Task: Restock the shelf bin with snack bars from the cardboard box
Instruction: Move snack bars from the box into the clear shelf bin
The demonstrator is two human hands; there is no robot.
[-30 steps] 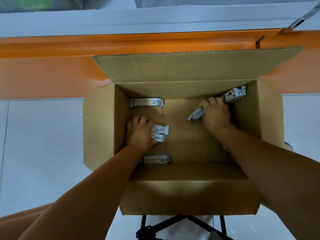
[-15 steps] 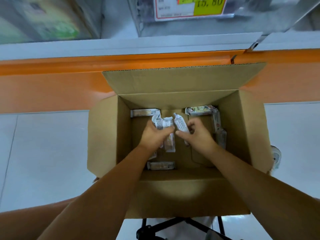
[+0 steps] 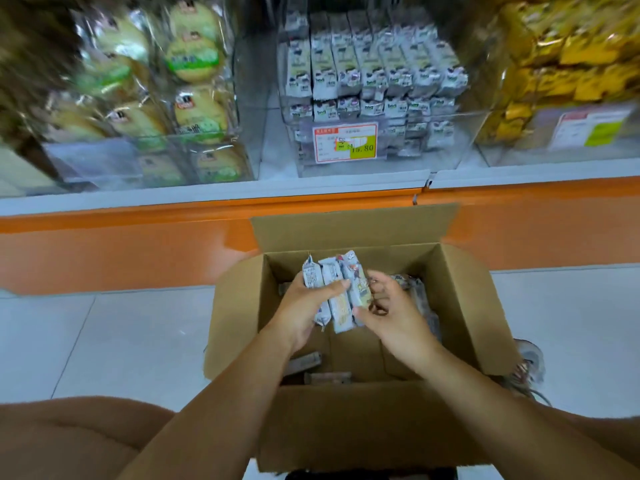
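Snack bars, about three, were gripped in the left hand above the cardboard box's far-left corner. The right hand touched them, its grip unclear. Gathering looked done; next, probably a lift to the shelf bin.

Brown box; grey-white printed bars; orange shelf base; pale grey floor; red-white price tag, yellow-green patch; yellow packets far right; green-cream cakes far left.

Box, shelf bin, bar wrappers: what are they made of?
Cardboard box: matte tan paperboard, creased fold-out flaps. Shelf bin: clear glossy plastic, probably acrylic; stock shows through. Snack bars: shiny printed film wrappers with crimped ends, likely plastic.
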